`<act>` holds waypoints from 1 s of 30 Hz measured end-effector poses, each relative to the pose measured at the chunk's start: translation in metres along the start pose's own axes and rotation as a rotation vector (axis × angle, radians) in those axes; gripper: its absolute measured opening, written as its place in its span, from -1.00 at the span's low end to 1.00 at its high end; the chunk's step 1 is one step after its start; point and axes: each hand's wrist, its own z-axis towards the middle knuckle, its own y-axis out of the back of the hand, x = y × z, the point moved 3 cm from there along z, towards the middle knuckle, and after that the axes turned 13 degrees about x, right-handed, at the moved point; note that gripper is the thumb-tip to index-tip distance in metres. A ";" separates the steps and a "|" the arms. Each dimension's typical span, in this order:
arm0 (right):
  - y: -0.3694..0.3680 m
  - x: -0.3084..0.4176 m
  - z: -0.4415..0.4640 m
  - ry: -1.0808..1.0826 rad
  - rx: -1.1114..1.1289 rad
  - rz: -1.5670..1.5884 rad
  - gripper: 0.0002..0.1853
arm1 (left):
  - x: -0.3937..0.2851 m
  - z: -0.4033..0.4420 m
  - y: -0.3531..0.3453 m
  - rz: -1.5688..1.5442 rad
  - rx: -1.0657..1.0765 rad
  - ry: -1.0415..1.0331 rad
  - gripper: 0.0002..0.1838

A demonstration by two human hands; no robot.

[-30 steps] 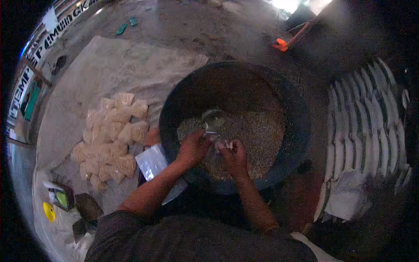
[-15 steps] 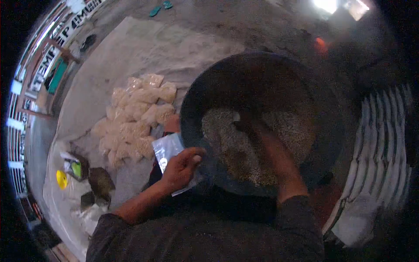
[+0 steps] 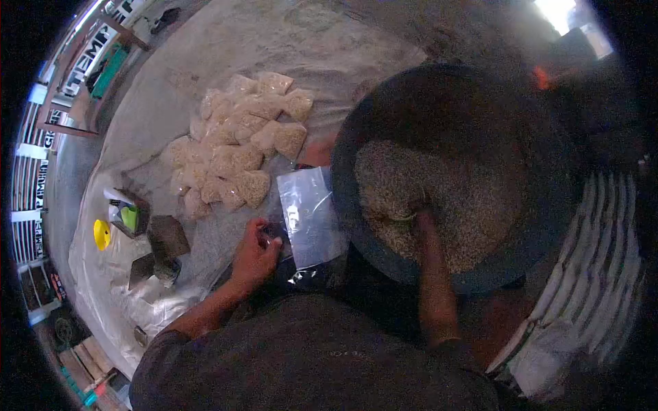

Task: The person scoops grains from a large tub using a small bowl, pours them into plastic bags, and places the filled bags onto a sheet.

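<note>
A large dark tub [image 3: 370, 250] holds a heap of pale grains or beans [image 3: 473, 233]. My right hand [image 3: 423, 209] reaches down into the grains beside a small round rim, and its fingers are mostly hidden. Left of the tub, my left hand [image 3: 257, 252] is raised with its fingers curled and apart, holding nothing that I can see. Flat clear plastic bags [image 3: 308, 212] lie between my left hand and the tub. Beyond them, a pile of filled clear bags [image 3: 233, 151] rests on the pale sheet [image 3: 151, 164].
At the left are a box with a green item [image 3: 128, 214], a yellow round object [image 3: 101, 234] and dark blocks [image 3: 168, 236]. Long pale wrapped rolls [image 3: 582, 267] lie in rows at the right. A wooden frame [image 3: 51, 103] stands far left.
My right hand has gone from above the grains down into them. My left hand has left the tub, moving left past the flat bags. The view has shifted towards the left.
</note>
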 end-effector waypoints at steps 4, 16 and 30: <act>-0.018 -0.016 -0.005 0.082 -0.016 0.415 -0.29 | -0.068 0.004 0.011 0.671 -0.386 -0.459 -0.56; 0.003 -0.027 -0.117 0.117 -0.388 1.000 -0.32 | -0.114 0.071 0.004 0.862 0.184 -0.650 -0.81; -0.022 -0.106 -0.035 0.257 -0.376 0.996 -0.31 | -0.123 0.050 -0.049 0.384 0.232 -0.644 -0.51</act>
